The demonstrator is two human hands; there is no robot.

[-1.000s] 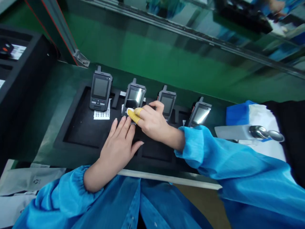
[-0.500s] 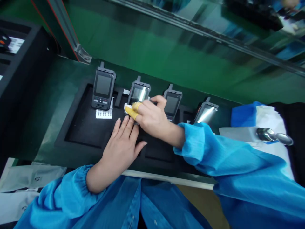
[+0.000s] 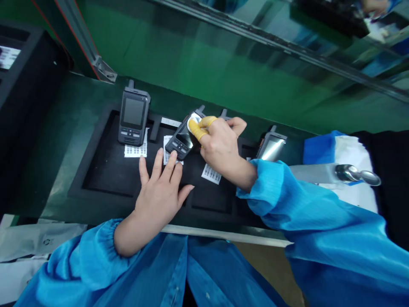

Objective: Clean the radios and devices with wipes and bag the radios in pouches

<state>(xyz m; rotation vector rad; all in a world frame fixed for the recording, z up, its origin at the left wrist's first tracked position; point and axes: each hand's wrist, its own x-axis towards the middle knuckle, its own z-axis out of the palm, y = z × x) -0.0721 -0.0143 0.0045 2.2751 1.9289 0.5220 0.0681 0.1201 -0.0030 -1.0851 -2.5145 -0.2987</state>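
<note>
Several dark handheld devices with screens stand in a black foam tray (image 3: 105,170). My right hand (image 3: 220,147), with yellow finger cots, pinches a small white cloth against the top of the second device (image 3: 183,138), which is tilted to the left. My left hand (image 3: 158,192) lies flat on the tray with fingers spread, its fingertips at the lower end of that device. The first device (image 3: 132,115) stands upright to the left; another device (image 3: 271,147) stands to the right. White barcode labels (image 3: 211,174) lie on the tray.
A green belt (image 3: 204,72) runs behind the tray, with a metal rail above it. A blue and white cloth pile (image 3: 348,151) with a metal tool (image 3: 354,175) lies to the right. Grey bags (image 3: 41,243) lie at the lower left. A black bin stands at the far left.
My right hand has moved up from the lower part of the second device's screen to its top, and the device now leans to the left. A label under it has come into view.
</note>
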